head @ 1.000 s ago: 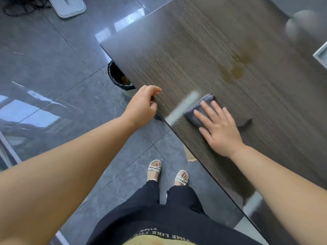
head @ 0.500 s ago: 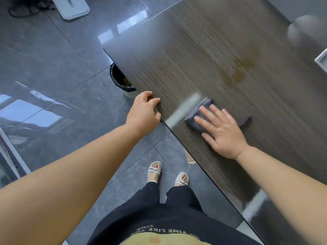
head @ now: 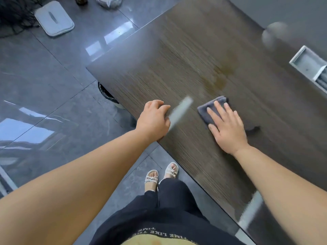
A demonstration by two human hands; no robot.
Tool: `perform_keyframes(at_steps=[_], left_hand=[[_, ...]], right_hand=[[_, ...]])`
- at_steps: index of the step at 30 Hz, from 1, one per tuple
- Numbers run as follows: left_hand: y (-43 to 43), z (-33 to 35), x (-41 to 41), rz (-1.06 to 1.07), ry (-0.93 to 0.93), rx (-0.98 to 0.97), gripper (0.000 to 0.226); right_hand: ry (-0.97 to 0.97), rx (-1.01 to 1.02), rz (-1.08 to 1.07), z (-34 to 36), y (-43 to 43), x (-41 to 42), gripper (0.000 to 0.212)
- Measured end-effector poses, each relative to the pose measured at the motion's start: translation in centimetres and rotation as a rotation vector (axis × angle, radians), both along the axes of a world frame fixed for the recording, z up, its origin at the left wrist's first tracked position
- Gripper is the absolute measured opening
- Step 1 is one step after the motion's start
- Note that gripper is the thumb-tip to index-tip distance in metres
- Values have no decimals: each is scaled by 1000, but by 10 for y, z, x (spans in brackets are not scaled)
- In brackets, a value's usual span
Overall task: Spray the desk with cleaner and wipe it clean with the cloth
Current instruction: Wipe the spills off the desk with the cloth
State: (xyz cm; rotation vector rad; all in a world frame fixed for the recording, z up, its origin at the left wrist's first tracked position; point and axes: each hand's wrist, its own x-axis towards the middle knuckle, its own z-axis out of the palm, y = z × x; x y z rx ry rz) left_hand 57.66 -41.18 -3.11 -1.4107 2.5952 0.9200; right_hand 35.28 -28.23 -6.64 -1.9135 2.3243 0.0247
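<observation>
The dark wood-grain desk (head: 177,71) runs diagonally across the view. A folded grey cloth (head: 208,108) lies flat on it, and my right hand (head: 228,128) presses it down with straight, spread fingers. A yellowish-brown stain (head: 221,76) sits on the desk just beyond the cloth. My left hand (head: 154,119) rests on the desk's near edge, its fingers curled over the top and holding nothing loose. No spray bottle is in view.
A black-lined waste bin (head: 108,96) stands under the desk's left edge. A metal cable tray (head: 307,64) is set into the desk at the far right. A white flat device (head: 54,18) and cables lie on the glossy grey floor. My sandalled feet (head: 161,175) are beside the desk.
My right hand has slid the cloth away from the desk's edge, toward the stain. My left hand has shifted along the edge and now lies on the desk top.
</observation>
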Motion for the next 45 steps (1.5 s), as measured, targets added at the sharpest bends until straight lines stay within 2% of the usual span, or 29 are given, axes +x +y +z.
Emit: perform_keyframes(at_steps=[2, 3, 4, 5, 7, 9, 10, 11, 12, 14, 16, 17, 18, 20, 23, 24, 25, 26, 28, 30, 31, 32, 33, 36, 38, 40, 43, 45], left_hand=[[-2, 0, -11, -5, -10, 1, 47], [-5, 1, -18, -5, -14, -1, 47], [-8, 3, -26, -2, -21, 2, 48], [-11, 5, -32, 4, -22, 0, 48], [-19, 9, -45, 3, -18, -18, 49], [-27, 14, -57, 3, -23, -18, 49], [-31, 16, -63, 2, -39, -11, 49], [-34, 18, -68, -5, -64, -3, 50], [-36, 20, -73, -24, -98, 7, 52], [-38, 23, -82, -95, -182, 28, 60], [-37, 23, -86, -183, -273, 23, 70], [-35, 22, -88, -213, -315, 13, 74], [-33, 20, -89, -231, -353, 0, 79], [-31, 18, -90, -252, -405, -19, 88], [-33, 18, -91, -282, -432, -23, 95], [-34, 19, -91, -294, -439, -28, 96], [-36, 20, -92, -303, -448, -31, 97], [-37, 22, -92, -312, -458, -33, 98], [-39, 24, -94, -319, -476, -38, 98], [-40, 26, -96, -318, -493, -29, 97], [-40, 27, -98, -318, -501, -22, 97], [-41, 27, -99, -319, -510, -15, 96], [-41, 27, -100, -325, -520, -4, 95], [-44, 28, -101, -357, -551, 48, 92], [-48, 30, -100, -382, -572, 69, 92], [-48, 30, -99, -397, -582, 66, 92], [-42, 26, -99, -401, -604, 48, 98], [-40, 24, -99, -393, -613, 35, 103]], right_hand=[[-21, -3, -406, -1, -30, 19, 53], [-19, 2, -509, -1, -41, 35, 54], [-18, -26, -511, -2, -48, 49, 54], [-22, -74, -414, -3, -47, 61, 54], [-11, -85, -12, -5, -26, 61, 54], [-32, -24, 360, -5, -1, 27, 50], [-45, -3, 427, -3, 3, 1, 49], [-30, -15, 397, -4, 4, -21, 49], [-16, -31, 287, -4, -1, -42, 51], [-42, -35, -81, -2, -20, -59, 57], [-48, -56, -442, -3, -44, -39, 56], [-45, -57, -544, -3, -51, -22, 55], [-50, -64, -558, -4, -54, -5, 54], [-50, -97, -337, -6, -41, 17, 55], [-32, -96, 262, -9, -12, -14, 51], [-37, -85, 366, -8, -13, -37, 50], [-12, -103, 384, -9, -17, -59, 50], [5, -115, 307, -9, -24, -78, 50], [-9, -111, -47, -6, -45, -93, 54], [-29, -122, -444, -9, -69, -71, 57], [-24, -121, -530, -10, -76, -53, 59], [-36, -126, -507, -9, -79, -35, 61], [-40, -132, -372, -10, -76, -21, 62], [-22, -110, 249, -15, -46, -31, 56], [-23, -93, 399, -13, -43, -65, 52], [25, -119, 239, -11, -55, -92, 52], [-29, -104, -315, -7, -87, -91, 53], [-49, -65, -542, -5, -103, -60, 57]])
